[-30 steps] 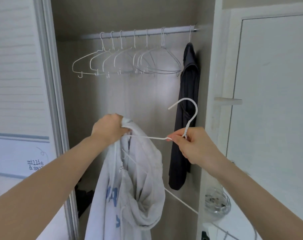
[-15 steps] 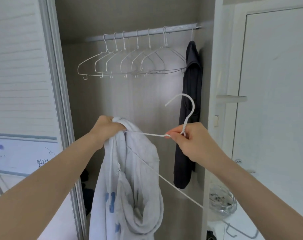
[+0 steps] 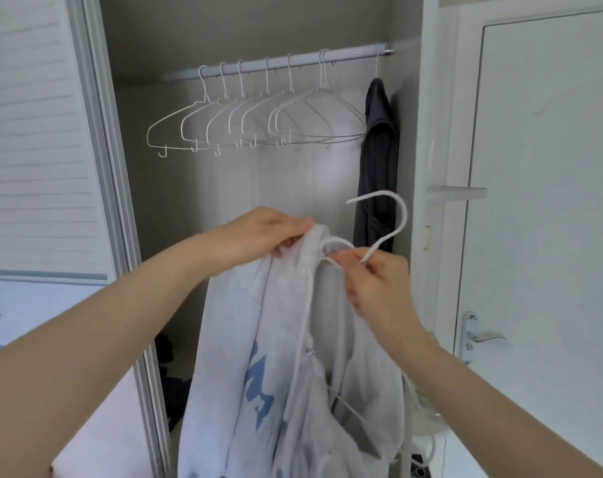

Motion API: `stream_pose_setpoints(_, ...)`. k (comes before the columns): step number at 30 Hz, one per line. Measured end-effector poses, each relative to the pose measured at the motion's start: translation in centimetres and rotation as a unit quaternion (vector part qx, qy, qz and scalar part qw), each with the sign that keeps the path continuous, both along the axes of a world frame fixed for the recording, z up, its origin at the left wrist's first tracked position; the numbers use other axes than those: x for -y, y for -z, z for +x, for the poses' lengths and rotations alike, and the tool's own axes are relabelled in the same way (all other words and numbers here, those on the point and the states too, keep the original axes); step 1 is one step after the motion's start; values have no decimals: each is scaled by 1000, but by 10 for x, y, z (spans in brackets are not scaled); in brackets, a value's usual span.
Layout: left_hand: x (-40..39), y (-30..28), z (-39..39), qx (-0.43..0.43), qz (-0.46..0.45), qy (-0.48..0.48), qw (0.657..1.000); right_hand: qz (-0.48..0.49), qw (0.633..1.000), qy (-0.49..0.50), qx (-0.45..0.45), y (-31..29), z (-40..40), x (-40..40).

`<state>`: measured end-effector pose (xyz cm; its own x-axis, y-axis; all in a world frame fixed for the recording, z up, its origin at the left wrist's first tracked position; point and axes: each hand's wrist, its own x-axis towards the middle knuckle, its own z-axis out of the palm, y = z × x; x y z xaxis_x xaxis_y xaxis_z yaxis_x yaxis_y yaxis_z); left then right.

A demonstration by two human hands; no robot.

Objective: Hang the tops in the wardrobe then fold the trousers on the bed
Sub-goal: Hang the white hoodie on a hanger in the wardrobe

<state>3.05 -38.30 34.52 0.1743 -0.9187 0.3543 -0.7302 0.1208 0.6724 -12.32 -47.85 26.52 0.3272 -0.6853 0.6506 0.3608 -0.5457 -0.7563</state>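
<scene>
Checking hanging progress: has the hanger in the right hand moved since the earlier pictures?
Yes. The hanger now sits further into the hoodie neck, its hook nearer the dark top.

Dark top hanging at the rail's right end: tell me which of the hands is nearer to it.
Right. The right hand sits just below the dark top, gripping the white hanger; the left hand is further left, holding the pale hoodie.

White hoodie (image 3: pixel 286 374) hides most of its hanger (image 3: pixel 393 219).

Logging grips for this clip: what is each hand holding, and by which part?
Left hand grips the pale top at its neck edge. Right hand pinches the hanger at the base of its hook.
</scene>
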Motion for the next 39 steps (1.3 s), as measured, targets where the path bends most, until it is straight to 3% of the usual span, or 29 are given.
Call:
stream_pose_setpoints(2, -4, -3, 3, 248, -63, -45, 966, 20, 999, -15, 27, -10, -12, 3)
stream_pose_setpoints(3, -5, -3, 3, 333, -73, -56, 939, 24, 999, -16, 35, -14, -16, 3)
stream_pose_setpoints(4, -5, -1, 3, 365, -75, -62, 926, 24, 999, -16, 46, -17, -18, 3)
stream_pose_setpoints(7, 2, 8, 1, 336, -72, -66, 937, 25, 998, 1, 52, -24, -19, 2)
stream_pose_setpoints(9, 9, 16, 5, 304, -76, -76, 946, -44, 995, 77, -43, -29, -18, 7)
stream_pose_setpoints(11, 14, 24, 14, 282, -105, -121, 946, -154, 955, 187, -173, -31, -20, 15)
stream_pose_setpoints(12, 15, 28, 19, 267, -122, -150, 944, -195, 933, 232, -195, -29, -23, 18)
stream_pose_setpoints(14, 15, 34, 29, 225, -147, -192, 944, -233, 927, 262, -129, -20, -29, 18)
stream_pose_setpoints(16, 14, 34, 35, 168, -170, -211, 948, -205, 953, 205, -84, 1, -29, 10)
stream_pose_setpoints(18, 14, 29, 37, 119, -194, -216, 950, -142, 967, 129, -169, 30, -18, 2)
stream_pose_setpoints(20, 13, 24, 38, 72, -215, -212, 950, -79, 958, 62, -269, 54, -5, 1)
stream_pose_setpoints(23, 5, 16, 46, 10, -237, -195, 952, 24, 943, -92, -320, 65, 3, 8)
stream_pose_setpoints(26, -5, 15, 60, -102, -236, -171, 951, 42, 905, -208, -370, 65, 1, 20)
stream_pose_setpoints(31, -25, 25, 71, -185, -249, -170, 936, -24, 807, -231, -543, 58, -9, 42)
stream_pose_setpoints(33, -36, 27, 79, -183, -245, -179, 935, -57, 783, -208, -583, 54, -14, 54)
stream_pose_setpoints(36, -53, 30, 91, -85, -223, -241, 941, -218, 746, -31, -628, 39, -20, 74)
stream_pose_setpoints(39, -70, 32, 105, -24, -203, -273, 940, -352, 720, 53, -596, 23, -25, 87)
